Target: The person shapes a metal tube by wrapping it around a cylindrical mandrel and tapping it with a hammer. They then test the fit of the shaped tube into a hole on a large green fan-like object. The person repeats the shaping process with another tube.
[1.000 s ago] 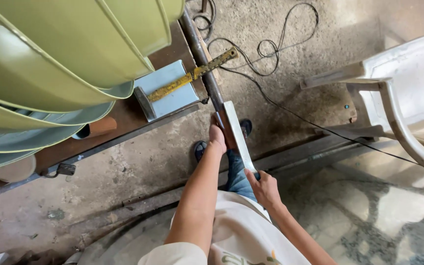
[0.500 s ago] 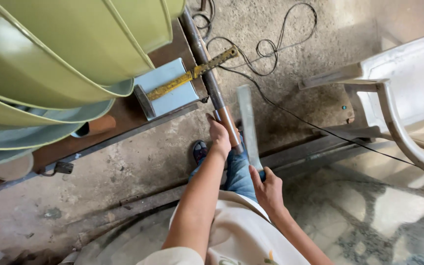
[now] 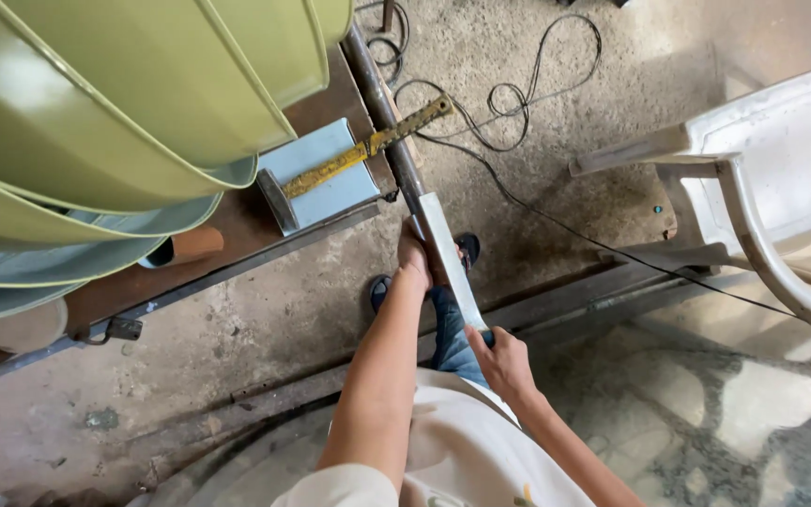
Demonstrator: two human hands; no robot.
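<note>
You're holding a flat metal strip [image 3: 450, 258], pale grey, long and narrow. Its long axis runs from lower right near your body up and away to upper left, ending at the dark steel pipe [image 3: 389, 122] along the workbench edge.

Right hand [image 3: 499, 361] is clamped on the near end of the strip, fingers wrapped, just above your lap. Left hand [image 3: 413, 258] is up at the far part, pressed against the strip's left side close to where it meets the pipe; fingers look curled on it, but the grip itself is partly hidden, so can't tell if fully closed. Hands are apart, one per end, w/ the left further from you and the right nearer.

The strip's far tip touches or overlaps the pipe; can't tell which. It lies nearly in line w/ the pipe, tilted a bit to the right.

Around it: rusty brown workbench [image 3: 237, 253] to the left, w/ a pale blue metal block [image 3: 326, 164] on it and a yellow-handled hammer [image 3: 354, 160] lying across that block, head to lower left. Stacked olive-green curved sheet panels [image 3: 124, 103] fill upper left. Black cable [image 3: 518, 103] loops on the concrete floor beyond the pipe. White plastic chair [image 3: 781, 188] well off to the right. Your sandalled foot [image 3: 467, 249] sits under the strip, just beside it.
</note>
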